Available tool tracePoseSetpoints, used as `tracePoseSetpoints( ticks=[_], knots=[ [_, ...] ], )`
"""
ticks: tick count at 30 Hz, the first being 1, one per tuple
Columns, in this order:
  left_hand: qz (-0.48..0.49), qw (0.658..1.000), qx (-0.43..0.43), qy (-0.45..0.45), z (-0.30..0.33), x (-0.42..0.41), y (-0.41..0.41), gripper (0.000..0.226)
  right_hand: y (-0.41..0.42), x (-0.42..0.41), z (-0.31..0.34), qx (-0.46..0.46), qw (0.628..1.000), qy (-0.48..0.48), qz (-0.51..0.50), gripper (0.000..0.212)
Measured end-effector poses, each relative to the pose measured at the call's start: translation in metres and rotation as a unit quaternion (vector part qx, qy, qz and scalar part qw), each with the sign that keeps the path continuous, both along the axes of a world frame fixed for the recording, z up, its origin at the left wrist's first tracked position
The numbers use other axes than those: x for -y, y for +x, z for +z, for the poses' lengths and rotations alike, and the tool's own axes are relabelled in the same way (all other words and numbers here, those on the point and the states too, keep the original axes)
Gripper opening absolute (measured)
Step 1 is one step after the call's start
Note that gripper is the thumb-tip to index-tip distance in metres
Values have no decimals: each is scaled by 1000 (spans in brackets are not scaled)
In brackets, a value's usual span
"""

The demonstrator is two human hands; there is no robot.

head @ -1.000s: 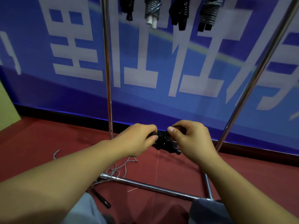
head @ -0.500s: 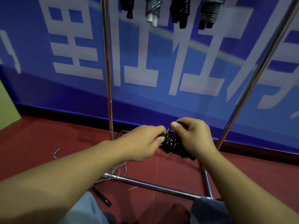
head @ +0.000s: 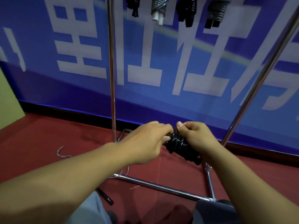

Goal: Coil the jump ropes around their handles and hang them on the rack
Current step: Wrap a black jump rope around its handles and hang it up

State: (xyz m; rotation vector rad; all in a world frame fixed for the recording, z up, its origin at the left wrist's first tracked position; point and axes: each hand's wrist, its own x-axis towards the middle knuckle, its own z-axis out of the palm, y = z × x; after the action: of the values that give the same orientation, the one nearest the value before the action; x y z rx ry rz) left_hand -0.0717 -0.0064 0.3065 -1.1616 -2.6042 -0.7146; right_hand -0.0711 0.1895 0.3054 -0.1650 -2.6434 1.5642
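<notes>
A black jump rope point(head: 179, 145) is coiled tightly around its handles into a thick bundle, held in the air between the rack's uprights. My left hand point(head: 145, 141) pinches the bundle's left end. My right hand point(head: 197, 137) grips its upper right side, thumb on top; the handle ends stick out below that hand. Several coiled ropes point(head: 159, 8) hang at the top of the chrome rack point(head: 112, 75). A grey rope point(head: 62, 152) lies loose on the red floor at the left, and a black handle point(head: 105, 197) lies near my left knee.
The rack's base bars point(head: 161, 187) run across the red floor just in front of my knees. A blue banner point(head: 186, 73) with white characters covers the wall behind. A pale green panel point(head: 8, 97) stands at the far left.
Both hands have risen slightly and drawn closer together on the bundle. The bundle has tilted, so its handle ends now point down to the right.
</notes>
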Motion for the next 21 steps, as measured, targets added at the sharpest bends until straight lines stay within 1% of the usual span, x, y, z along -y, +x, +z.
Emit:
tracePoseSetpoints(
  ticks=[2, 5, 6, 8, 11, 12, 13, 14, 16, 17, 18, 21],
  knots=[
    [7, 999, -21, 34, -3, 1, -3, 10, 3, 1, 3, 62, 994, -80, 29, 42],
    [14, 997, -39, 66, -3, 3, -6, 22, 8, 3, 10, 122, 978, -146, 86, 45],
    [13, 996, -37, 75, -3, 3, -6, 23, 10, 4, 12, 123, 976, -152, 94, 45],
    [16, 994, -15, 105, -1, 0, -4, 21, 11, 3, 16, 96, 981, -146, 82, 44],
    [59, 976, 48, 202, 6, -9, -1, 17, 9, 2, 21, 36, 989, -143, 30, 41],
    [82, 962, 82, 247, 10, -13, -1, 18, 6, 1, 20, 18, 988, -155, 4, 42],
    [105, 941, 126, 298, 15, -18, 0, 18, 2, 1, 19, -4, 985, -168, -27, 43],
    [124, 911, 180, 350, 20, -23, 1, 16, -2, 0, 16, -35, 983, -167, -64, 44],
    [146, 838, 304, 428, 29, -33, 6, 13, -11, -1, 12, -110, 978, -106, -138, 47],
    [149, 807, 358, 445, 31, -38, 9, 15, -13, 1, 11, -146, 972, -68, -171, 47],
    [146, 784, 399, 453, 32, -42, 11, 18, -14, 3, 12, -177, 963, -40, -197, 45],
    [103, 744, 458, 477, 31, -50, 10, 33, -13, 14, 12, -225, 945, -16, -237, 39]
  ],
)
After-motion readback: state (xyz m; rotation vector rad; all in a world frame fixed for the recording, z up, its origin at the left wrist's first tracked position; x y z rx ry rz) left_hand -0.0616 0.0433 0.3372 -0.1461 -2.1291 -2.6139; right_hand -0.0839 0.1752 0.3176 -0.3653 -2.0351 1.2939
